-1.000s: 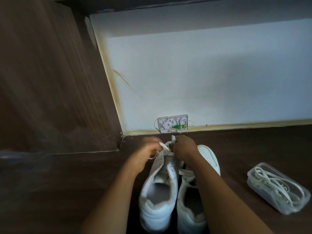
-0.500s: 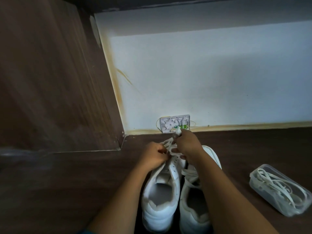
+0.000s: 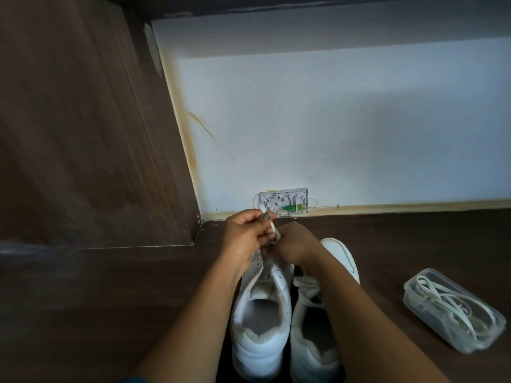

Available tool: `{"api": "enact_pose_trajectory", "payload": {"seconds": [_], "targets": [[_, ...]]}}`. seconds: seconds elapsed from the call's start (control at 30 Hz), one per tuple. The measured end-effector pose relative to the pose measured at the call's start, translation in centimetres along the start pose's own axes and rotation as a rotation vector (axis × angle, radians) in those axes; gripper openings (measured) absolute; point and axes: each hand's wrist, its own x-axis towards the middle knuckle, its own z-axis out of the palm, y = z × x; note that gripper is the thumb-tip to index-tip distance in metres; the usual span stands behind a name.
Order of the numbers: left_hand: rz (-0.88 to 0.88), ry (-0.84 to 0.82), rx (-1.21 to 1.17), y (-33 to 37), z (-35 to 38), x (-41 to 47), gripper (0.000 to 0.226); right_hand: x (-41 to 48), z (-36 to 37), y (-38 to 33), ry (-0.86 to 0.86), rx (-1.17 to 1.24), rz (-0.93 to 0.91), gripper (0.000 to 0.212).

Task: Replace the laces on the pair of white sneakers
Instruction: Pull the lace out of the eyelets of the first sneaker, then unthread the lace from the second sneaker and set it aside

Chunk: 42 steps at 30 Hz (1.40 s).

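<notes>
White sneakers [image 3: 265, 355] stand side by side on the counter [image 3: 110, 299], heels toward the person and toes toward the wall [image 3: 331, 120], so each long axis runs straight away from the body. Both hands meet over the toe end of the left sneaker [image 3: 279, 277]; the right sneaker [image 3: 343, 255] lies under the right forearm, toe showing just beyond it.

A lace [image 3: 274, 230] rises from the front eyelets into the left hand [image 3: 246, 236], which pinches it between thumb and curled fingers, slightly beyond and above the shoe. The right hand [image 3: 296, 247] is curled low against the eyelet row, touching the left hand; its fingertips are hidden, so what it holds cannot be told.

The left hand is nearer the free end, so any pull on the lace probably falls to it.

Spare laces [image 3: 448, 302] lie coiled in a clear box [image 3: 425, 316], well apart to the right of the right hand.
</notes>
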Motion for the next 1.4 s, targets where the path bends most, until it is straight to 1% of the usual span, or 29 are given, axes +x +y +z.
{"api": "enact_pose_trajectory", "payload": {"seconds": [0.03,0.07,0.1,0.13,0.17,0.2,0.27,0.3,0.33,0.4,0.5,0.6,0.7,0.77,0.83,0.9,0.93,0.97,1.0,1.03,1.07,1.13,1.17,1.2,1.27,1.3,1.33,1.37,1.4], "targets": [[-0.006,0.0,-0.065,0.2,0.2,-0.1,0.014,0.1,0.2,-0.1,0.058,-0.075,-0.034,0.016],[-0.009,0.002,-0.125,0.4,0.2,-0.2,0.013,0.2,0.3,-0.1,0.113,-0.116,-0.057,0.011],[-0.013,0.002,-0.17,0.5,0.1,-0.1,0.014,0.2,0.3,-0.2,0.152,-0.115,-0.066,0.007],[-0.02,-0.002,-0.182,0.6,-0.2,-0.1,0.014,0.3,0.4,-0.1,0.172,-0.087,-0.063,0.01],[-0.024,-0.002,-0.127,0.6,-0.6,0.0,0.016,0.5,0.5,0.0,0.178,-0.061,-0.058,0.012],[-0.023,0.005,0.013,0.5,-1.2,0.2,0.019,0.6,0.6,0.2,0.169,-0.024,-0.049,0.014],[-0.027,0.004,0.409,-0.3,-2.3,0.5,0.028,0.6,0.8,0.2,0.166,0.085,-0.045,0.021],[-0.046,-0.032,0.56,-0.8,-2.6,0.5,0.03,0.6,0.9,0.2,0.17,0.14,-0.04,0.025],[-0.07,-0.077,0.65,-1.3,-2.9,0.4,0.03,0.6,0.8,0.1,0.169,0.178,-0.034,0.027],[-0.069,-0.115,0.698,-1.9,-3.0,0.3,0.021,0.7,0.7,0.0,0.177,0.228,-0.014,0.028],[0.019,-0.125,0.727,-2.2,-3.1,0.6,0.008,0.6,0.6,-0.1,0.2,0.239,-0.005,0.027],[0.048,-0.117,0.896,-2.5,-3.0,1.0,0.017,0.6,0.8,-0.1,0.235,0.0,0.06,0.025],[0.087,-0.02,1.062,-2.3,-2.6,0.9,0.014,0.4,0.5,-0.2,0.26,-0.11,0.174,0.025],[0.104,-0.003,1.114,-2.0,-2.2,0.8,0.016,0.0,0.1,-0.2,0.269,-0.126,0.196,0.026],[0.108,0.009,1.138,-2.0,-2.3,0.8,0.018,0.2,-0.3,0.3,0.336,-0.006,0.24,0.025],[0.107,-0.019,1.137,-2.1,-2.5,0.9,0.023,0.6,-0.6,0.5,0.355,0.232,0.211,0.015],[0.109,-0.085,1.083,-2.2,-2.5,1.0,0.025,0.7,-0.7,0.4,0.311,0.321,0.166,0.009],[0.112,-0.16,0.982,-2.2,-2.4,0.9,0.024,0.5,-0.8,-0.1,0.262,0.387,0.108,0.011],[0.115,-0.211,0.865,-2.0,-2.1,0.7,0.021,0.4,-0.9,-0.6,0.235,0.402,0.05,0.02],[0.121,-0.219,0.753,-1.7,-1.8,0.5,0.018,0.1,-1.0,-1.1,0.231,0.398,-0.007,0.025],[0.107,-0.208,0.651,-1.3,-1.5,0.3,0.016,-0.2,-1.3,-1.6,0.233,0.405,-0.051,0.025],[0.045,-0.184,0.496,-0.1,-1.1,-0.4,0.024,-0.7,-1.9,-2.1,0.221,0.43,-0.084,0.017],[0.039,-0.188,0.488,0.3,-1.1,-0.6,0.028,-0.8,-2.3,-2.1,0.206,0.406,-0.081,0.017],[0.054,-0.205,0.537,0.9,-1.2,-0.9,0.031,-0.8,-2.6,-2.0,0.199,0.374,-0.07,0.019],[0.125,-0.237,0.65,1.8,-1.5,-1.7,0.032,-1.1,-3.4,-2.0,0.234,0.33,-0.047,0.021],[0.164,-0.252,0.655,2.4,-1.6,-2.2,0.031,-1.5,-3.7,-1.9,0.241,0.335,-0.062,0.027],[0.187,-0.265,0.605,2.9,-1.6,-2.7,0.031,-1.8,-3.9,-1.9,0.201,0.328,-0.104,0.036],[0.197,-0.274,0.516,3.5,-1.5,-3.2,0.032,-2.3,-3.9,-2.0,0.11,0.31,-0.162,0.044],[0.201,-0.278,0.411,4.1,-1.5,-3.6,0.033,-2.8,-3.7,-2.3,-0.008,0.299,-0.225,0.044]]}}
